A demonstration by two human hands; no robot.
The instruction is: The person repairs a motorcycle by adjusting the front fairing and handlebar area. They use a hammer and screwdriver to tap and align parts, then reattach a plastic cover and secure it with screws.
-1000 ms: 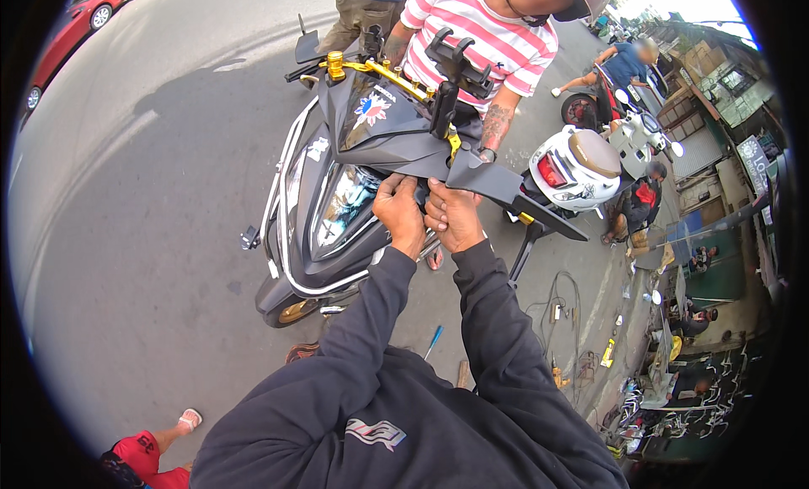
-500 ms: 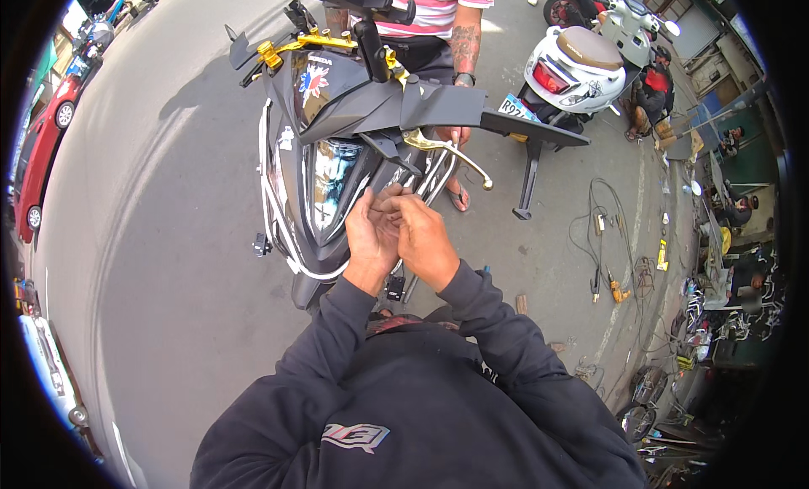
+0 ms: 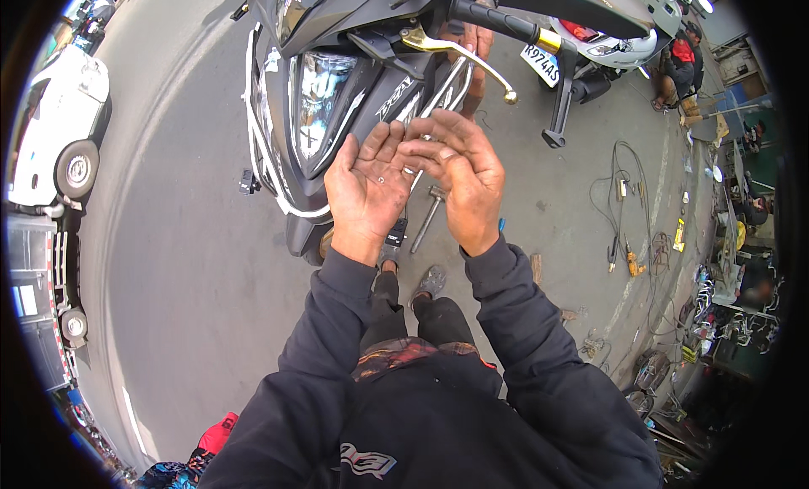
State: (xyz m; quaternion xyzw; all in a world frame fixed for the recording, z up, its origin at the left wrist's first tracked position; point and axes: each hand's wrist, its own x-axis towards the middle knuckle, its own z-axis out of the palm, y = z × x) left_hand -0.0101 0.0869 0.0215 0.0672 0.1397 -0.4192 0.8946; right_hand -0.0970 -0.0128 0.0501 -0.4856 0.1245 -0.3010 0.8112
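Observation:
My left hand [image 3: 367,190] is held palm up with its fingers stretched out, and a tiny light ring-like piece [image 3: 381,180] lies on the palm. Close beside it my right hand [image 3: 465,181] has bent fingers, the thumb near them. A small silvery bit shows at its fingertips, too small to name. Both hands are in front of a dark motor scooter [image 3: 388,93] with a pale-edged headlight [image 3: 320,110] and a gold brake lever [image 3: 459,52]. Another person's hand [image 3: 482,42] is behind the lever.
On the pavement below lie a hammer [image 3: 428,219] and a small black box [image 3: 396,233]. At right are a coiled cable [image 3: 645,194] and an orange power tool [image 3: 634,264]. A white scooter [image 3: 619,51] stands at upper right; a white vehicle [image 3: 72,110] is at left.
My hands have drawn apart from being cupped together, and the left palm now faces up openly. The view has tilted downward, showing my legs and the hammer. A white vehicle has come in at left.

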